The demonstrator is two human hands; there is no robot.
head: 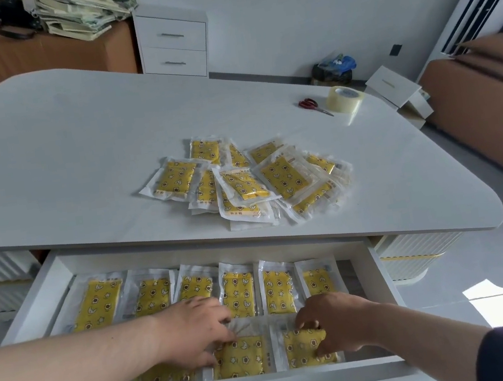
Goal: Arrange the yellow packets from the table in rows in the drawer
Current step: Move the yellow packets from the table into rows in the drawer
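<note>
On the pale grey table [77,143] a loose heap of yellow star-printed packets in clear plastic sleeves [249,181] awaits. In the open white drawer [31,302] we count six packets in the back row [237,288]; a front row is forming. Our left hand [195,329] presses one packet flat, fingers spread; our right hand [331,323] pinches another's end. We judge them light, soft, slippery; best gripped by sealed edges.

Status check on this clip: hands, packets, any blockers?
Left hand and right hand each pressing a packet in the drawer front row. Back row of six laid. Pile waiting on table. Nothing in the way.
</note>
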